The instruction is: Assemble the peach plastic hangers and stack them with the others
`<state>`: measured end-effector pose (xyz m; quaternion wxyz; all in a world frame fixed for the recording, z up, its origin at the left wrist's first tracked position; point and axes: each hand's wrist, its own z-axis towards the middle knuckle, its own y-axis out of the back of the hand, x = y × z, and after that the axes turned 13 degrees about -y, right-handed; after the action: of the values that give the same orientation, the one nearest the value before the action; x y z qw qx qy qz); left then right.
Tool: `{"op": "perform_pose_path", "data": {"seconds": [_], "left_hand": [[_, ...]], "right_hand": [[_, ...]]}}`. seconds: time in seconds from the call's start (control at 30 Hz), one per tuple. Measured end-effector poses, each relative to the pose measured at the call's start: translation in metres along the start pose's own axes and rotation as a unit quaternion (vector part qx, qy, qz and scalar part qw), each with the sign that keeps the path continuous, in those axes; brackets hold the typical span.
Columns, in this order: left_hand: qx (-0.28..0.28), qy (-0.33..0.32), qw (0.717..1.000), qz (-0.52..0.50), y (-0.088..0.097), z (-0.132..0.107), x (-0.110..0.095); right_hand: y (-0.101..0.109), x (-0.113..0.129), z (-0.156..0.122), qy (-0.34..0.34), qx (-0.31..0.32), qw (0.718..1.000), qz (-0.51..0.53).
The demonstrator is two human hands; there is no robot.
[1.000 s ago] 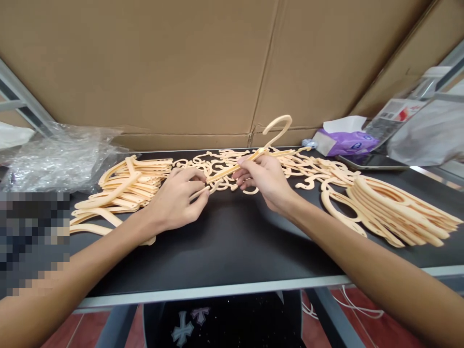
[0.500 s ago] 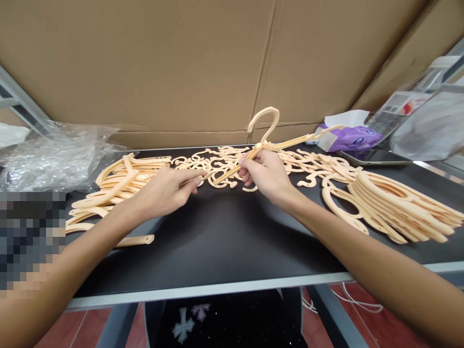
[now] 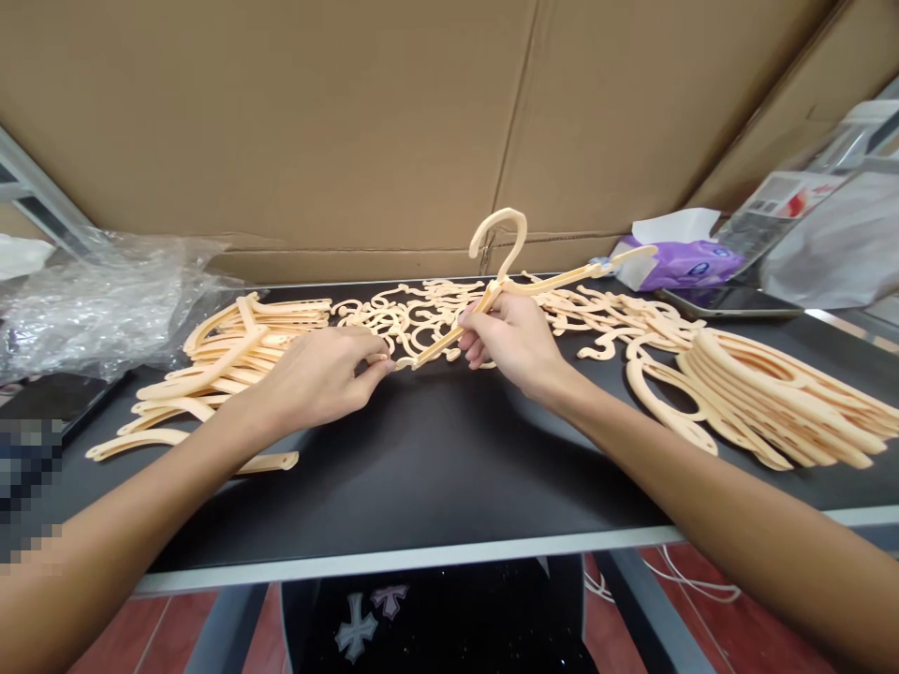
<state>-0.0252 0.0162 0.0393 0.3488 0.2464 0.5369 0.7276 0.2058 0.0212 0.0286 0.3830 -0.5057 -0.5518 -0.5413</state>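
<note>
A cream plastic hanger is held up over the middle of the black table, its hook pointing upward. My right hand is closed around its left arm just below the hook. The hanger's right arm slants up to the right and ends in a slim curved tip. My left hand pinches a small cream end piece between thumb and fingertips, where it meets the lower left end of the hanger. Most of that piece is hidden by the fingers.
Loose cream hooks lie in a heap behind my hands. Hanger arms are piled at left, beside clear plastic wrap. More curved hanger parts are stacked at right, near a purple tissue pack and a phone.
My left hand has moved slightly right and down, bringing the end piece against the hanger's left end. The hanger has shifted a little to the left in my right hand.
</note>
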Motion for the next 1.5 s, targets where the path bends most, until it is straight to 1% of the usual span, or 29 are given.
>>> {"op": "perform_pose_path", "data": {"seconds": [0.1, 0.23, 0.43, 0.57, 0.73, 0.97, 1.07, 1.3, 1.4, 1.5], "left_hand": [[0.004, -0.012, 1.0, -0.005, -0.001, -0.001, 0.001], [0.029, -0.026, 0.999, -0.017, -0.001, -0.001, 0.001], [0.041, -0.05, 0.998, 0.001, -0.005, -0.003, -0.001], [0.058, -0.061, 0.996, 0.025, -0.007, -0.003, -0.008], [0.067, -0.054, 0.996, 0.038, -0.004, -0.002, -0.017], [0.053, -0.022, 0.998, 0.02, -0.005, -0.002, -0.018], [0.056, -0.011, 0.998, 0.039, -0.007, -0.003, -0.019], [0.057, -0.019, 0.997, 0.058, -0.012, -0.004, -0.02], [0.054, -0.017, 0.997, 0.045, -0.009, -0.003, -0.019], [0.049, 0.001, 0.999, 0.014, -0.006, -0.002, -0.016]], "right_hand": [[-0.001, -0.002, 0.0, 0.012, 0.004, 1.0, -0.012], [-0.002, -0.004, 0.001, 0.027, 0.005, 0.999, -0.026], [-0.004, -0.004, 0.0, 0.016, 0.006, 0.999, -0.03], [-0.004, -0.003, -0.002, 0.008, 0.01, 1.0, -0.029], [-0.005, -0.003, -0.002, 0.009, 0.014, 0.999, -0.032], [-0.004, -0.001, -0.001, 0.002, 0.007, 1.0, -0.029], [-0.004, -0.001, 0.0, 0.004, 0.008, 0.999, -0.035], [-0.004, -0.003, 0.003, 0.0, 0.008, 0.999, -0.039], [-0.003, -0.002, 0.003, 0.001, 0.009, 0.999, -0.034], [-0.002, 0.0, 0.003, -0.005, 0.017, 0.999, -0.043]]}}
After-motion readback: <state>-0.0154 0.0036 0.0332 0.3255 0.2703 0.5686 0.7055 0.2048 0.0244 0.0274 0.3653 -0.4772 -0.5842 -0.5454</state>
